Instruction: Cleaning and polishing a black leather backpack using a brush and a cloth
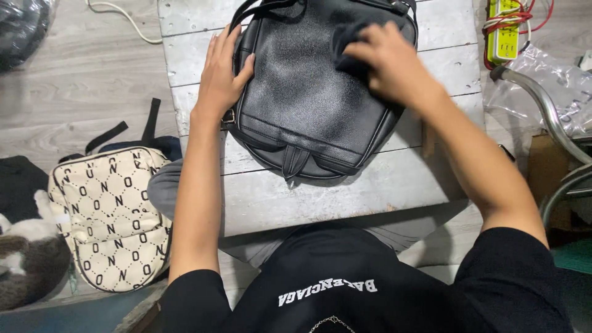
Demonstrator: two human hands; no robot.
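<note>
Left hand point(221, 77) lies flat and open against the left side of a black leather backpack point(308, 92), fingers stretched along its edge and thumb pressed onto the front panel, gripping nothing; the right hand point(387, 61) presses down on the backpack's upper right, fingers curled over a dark cloth point(351, 40) bunched beneath them. The backpack rests on its back near the far middle of a small whitewashed plank table point(345, 191), its base toward the person and its handle loop at the table's far edge. Nothing else sits on the planks, so bare wood shows in front of the bag and along the right side. On the floor to the left, just beside the person's knee, stands a cream patterned backpack point(108, 216) with black straps point(132, 129) trailing behind it, and a grey and white furry animal point(28, 256) lies touching its left side. A white cable point(123, 18) curls over the grey plank floor point(74, 92) past the table's far left corner. To the right, close against the table, are a yellow power strip point(505, 31) with red wires, crumpled clear plastic point(549, 86) and a curved metal tube point(549, 111), which crowd that side
</note>
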